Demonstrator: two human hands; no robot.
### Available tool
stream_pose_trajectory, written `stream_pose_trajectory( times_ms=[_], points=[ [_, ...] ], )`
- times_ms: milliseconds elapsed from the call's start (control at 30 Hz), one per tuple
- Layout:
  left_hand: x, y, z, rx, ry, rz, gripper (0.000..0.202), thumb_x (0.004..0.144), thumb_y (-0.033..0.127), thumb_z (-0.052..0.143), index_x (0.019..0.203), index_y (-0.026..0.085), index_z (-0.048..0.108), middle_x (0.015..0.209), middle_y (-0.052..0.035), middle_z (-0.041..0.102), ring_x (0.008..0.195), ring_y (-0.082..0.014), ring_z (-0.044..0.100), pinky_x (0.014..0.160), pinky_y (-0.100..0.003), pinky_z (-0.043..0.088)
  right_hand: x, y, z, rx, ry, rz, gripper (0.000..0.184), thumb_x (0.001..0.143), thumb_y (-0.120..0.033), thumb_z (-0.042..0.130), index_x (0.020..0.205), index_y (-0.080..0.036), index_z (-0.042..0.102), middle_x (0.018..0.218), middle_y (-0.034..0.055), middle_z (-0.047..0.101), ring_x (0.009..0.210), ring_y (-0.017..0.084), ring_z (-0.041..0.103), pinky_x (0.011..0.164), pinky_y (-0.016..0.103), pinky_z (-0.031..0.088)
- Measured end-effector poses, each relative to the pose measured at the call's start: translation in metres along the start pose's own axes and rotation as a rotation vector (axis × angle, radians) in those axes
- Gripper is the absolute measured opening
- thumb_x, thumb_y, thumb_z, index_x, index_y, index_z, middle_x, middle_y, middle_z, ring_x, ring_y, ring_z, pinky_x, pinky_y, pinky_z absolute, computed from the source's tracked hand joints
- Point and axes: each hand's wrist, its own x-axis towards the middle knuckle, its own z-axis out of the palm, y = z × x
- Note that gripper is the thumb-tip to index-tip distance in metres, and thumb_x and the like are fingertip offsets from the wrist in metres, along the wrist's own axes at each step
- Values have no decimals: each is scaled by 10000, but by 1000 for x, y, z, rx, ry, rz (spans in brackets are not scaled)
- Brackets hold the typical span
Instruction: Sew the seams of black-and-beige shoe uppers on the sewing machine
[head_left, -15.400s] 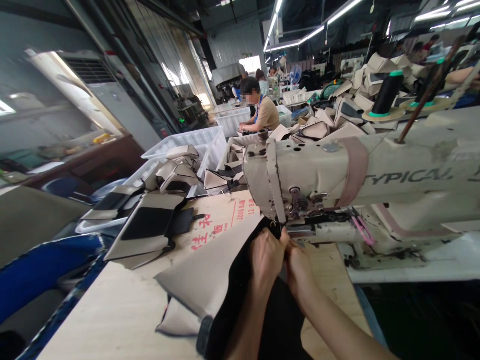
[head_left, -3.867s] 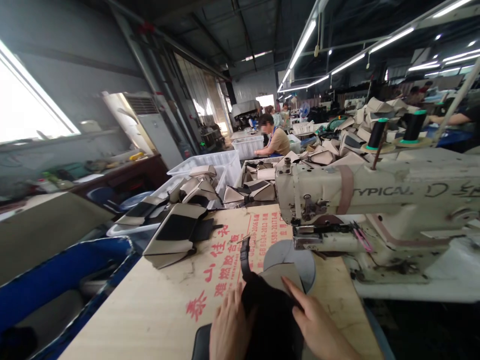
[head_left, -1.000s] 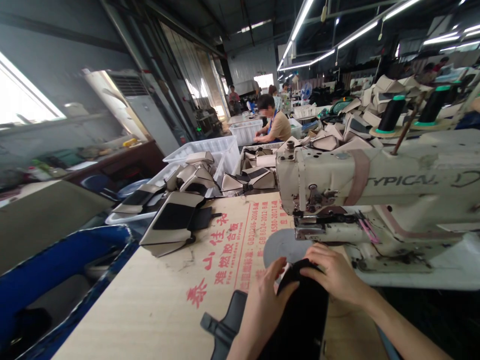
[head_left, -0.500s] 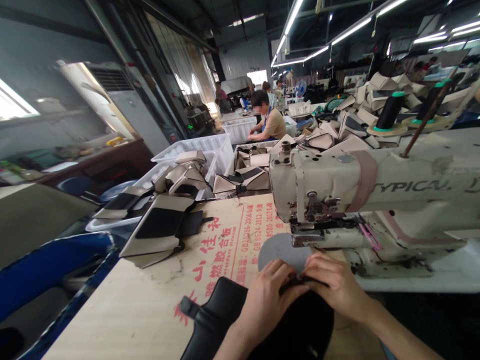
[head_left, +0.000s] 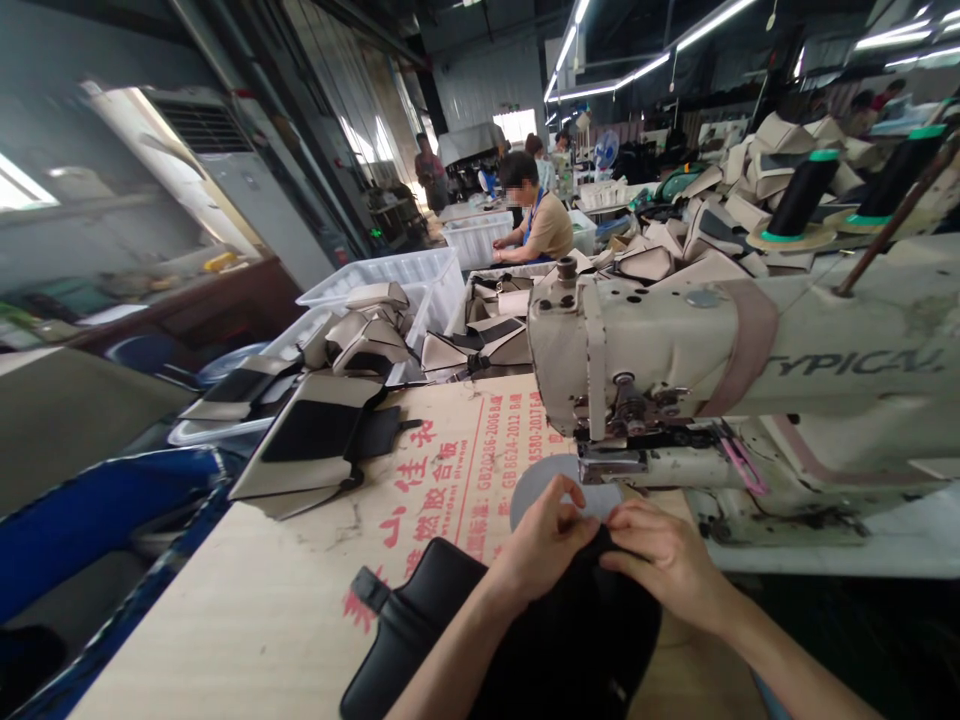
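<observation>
My left hand (head_left: 541,541) and my right hand (head_left: 660,556) meet at the far edge of a black padded fabric piece (head_left: 570,640) lying on the wooden table (head_left: 247,620). Both pinch that edge with curled fingers. The piece's strap end (head_left: 371,590) sticks out to the left. Just beyond my hands sits a grey round plate (head_left: 529,482) under the head of a cream "TYPICAL" sewing machine (head_left: 675,350), whose needle area (head_left: 611,460) is a little above my fingertips.
Beige-and-black sewn pieces (head_left: 315,445) lie stacked at the table's far left, more fill white plastic bins (head_left: 390,280) behind. Black thread cones (head_left: 802,195) stand on the machine. A seated person (head_left: 536,220) works farther back. A blue bin edge (head_left: 97,510) is at the left.
Over the last second my hands gathered the black piece's front edge and moved it slightly toward the machine's needle; the strap end slid left and nearer. The view shifted a little.
</observation>
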Motion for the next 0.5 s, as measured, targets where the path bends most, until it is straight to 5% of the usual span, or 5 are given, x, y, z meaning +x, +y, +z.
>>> stream_pose_trajectory(
  times_ms=[167, 367, 500],
  points=[
    [2, -3, 4, -108, -68, -32, 247, 773, 262, 521, 919, 203, 331, 503, 119, 345, 441, -48, 273, 415, -169, 166, -1, -2, -5, 6, 122, 141, 179, 733, -349, 679, 769, -210, 572, 822, 2, 581, 800, 162, 523, 717, 277, 414],
    [10, -4, 1, -148, -134, -130, 244, 770, 317, 532, 911, 195, 375, 526, 108, 398, 417, -39, 270, 393, -159, 169, 3, -9, -14, -58, -41, 24, 78, 837, -297, 560, 831, -223, 586, 802, -3, 586, 794, 154, 531, 715, 280, 399],
    [-9, 11, -4, 81, -7, -61, 187, 823, 340, 480, 808, 159, 525, 595, 38, 492, 516, -75, 443, 469, -178, 339, 4, -6, -10, -77, 76, 10, 146, 852, -307, 536, 766, -201, 589, 728, 6, 580, 735, 152, 533, 672, 281, 392]
  ],
)
